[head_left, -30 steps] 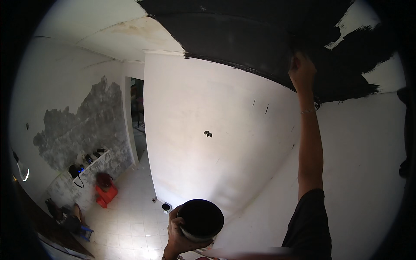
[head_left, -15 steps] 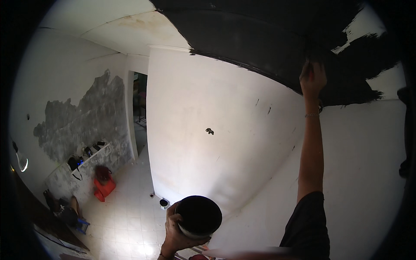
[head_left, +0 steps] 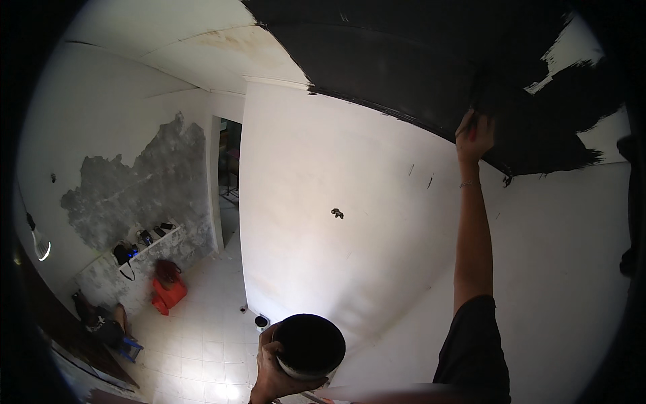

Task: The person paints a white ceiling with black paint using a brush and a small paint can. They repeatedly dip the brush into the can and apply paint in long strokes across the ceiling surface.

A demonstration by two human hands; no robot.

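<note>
Overhead, part of the ceiling (head_left: 390,54) is covered in black paint, with a ragged edge at the right. My right hand (head_left: 476,138) is raised against that black area near its lower border, closed on a paintbrush (head_left: 474,131) with a red handle; its bristles are hard to make out against the paint. Low in the middle, my left hand (head_left: 272,367) grips a round pot (head_left: 309,343) with a very dark inside. Facing me is a white wall (head_left: 336,168) with a few black streaks and a small dark patch (head_left: 336,213).
A person (head_left: 104,323) sits low at left on a blue stool (head_left: 131,350). A red, blurred shape (head_left: 168,289) is below a ledge (head_left: 151,246) holding small dark items. A bulb (head_left: 40,239) hangs at far left. A doorway (head_left: 229,168) opens beside the wall; a small pot (head_left: 261,323) stands at its foot.
My right hand shifted right, then back left and down along the ceiling's lower border, still on the brush. The view shifted slightly. My left hand keeps hold of the pot.
</note>
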